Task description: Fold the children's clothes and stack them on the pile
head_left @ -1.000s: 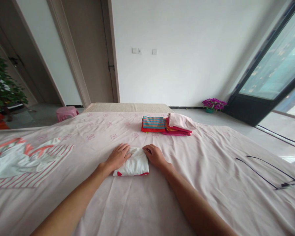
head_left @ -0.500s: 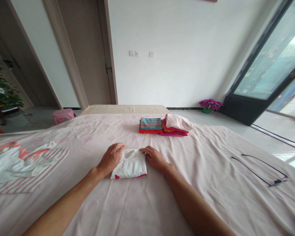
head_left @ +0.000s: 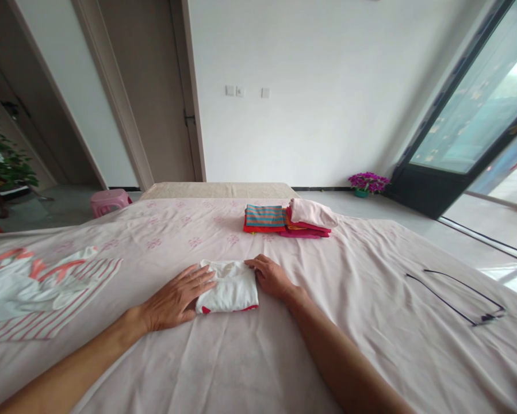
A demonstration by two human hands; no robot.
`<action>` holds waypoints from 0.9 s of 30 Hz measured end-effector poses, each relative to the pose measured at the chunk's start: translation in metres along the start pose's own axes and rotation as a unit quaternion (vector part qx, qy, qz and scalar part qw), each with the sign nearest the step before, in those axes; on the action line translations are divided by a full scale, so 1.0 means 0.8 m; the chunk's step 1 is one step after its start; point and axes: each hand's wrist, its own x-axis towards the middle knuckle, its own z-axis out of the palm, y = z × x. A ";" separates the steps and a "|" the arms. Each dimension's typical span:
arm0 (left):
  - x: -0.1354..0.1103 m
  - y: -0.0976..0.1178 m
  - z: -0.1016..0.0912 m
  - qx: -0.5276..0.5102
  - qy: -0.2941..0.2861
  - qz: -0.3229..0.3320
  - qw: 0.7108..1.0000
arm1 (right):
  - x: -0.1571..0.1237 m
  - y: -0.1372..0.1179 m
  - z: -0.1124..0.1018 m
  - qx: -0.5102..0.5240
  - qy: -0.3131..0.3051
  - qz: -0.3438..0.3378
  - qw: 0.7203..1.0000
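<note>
A white shirt (head_left: 227,290) with red marks along its near edge lies folded into a small rectangle on the bed cover, its neckline at the far side. My left hand (head_left: 177,299) is open, fingers stretched flat over the shirt's left edge, palm to its left. At the far right corner, my right hand (head_left: 274,277) has its fingers bent and close together on the fabric; the thumb is mostly hidden beneath.
Beyond my hands sit folded clothes: a blue-orange striped piece (head_left: 264,216) on red cloth, beside a pile topped with pale pink cloth (head_left: 312,213). Loose white clothes with red stripes (head_left: 46,293) lie left. Black-framed glasses (head_left: 478,315) rest right. A pink stool (head_left: 109,202) stands beyond the bed.
My left hand has moved off the shirt's far left corner, back toward me and left, and its fingers have flattened out. My right hand stays at the far right corner.
</note>
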 end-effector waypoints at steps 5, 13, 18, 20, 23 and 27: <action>0.020 -0.001 0.012 -0.051 0.034 0.013 0.998 | -0.001 0.002 -0.001 0.030 0.008 0.009 0.999; 0.069 0.047 -0.009 -0.261 0.354 -0.322 0.838 | 0.008 -0.025 -0.006 0.395 0.059 0.136 0.907; 0.078 0.033 -0.001 -0.538 0.347 -0.435 0.633 | 0.012 -0.054 -0.002 0.634 -0.022 0.239 0.735; 0.072 0.023 0.012 -0.594 0.323 -0.461 0.575 | 0.013 -0.059 0.001 0.651 -0.030 0.259 0.713; 0.064 0.017 0.027 -0.631 0.308 -0.423 0.573 | 0.015 -0.062 0.010 0.620 0.004 0.278 0.734; 0.067 0.027 0.040 -0.617 0.348 -0.409 0.575 | 0.016 -0.067 0.024 0.571 0.052 0.269 0.774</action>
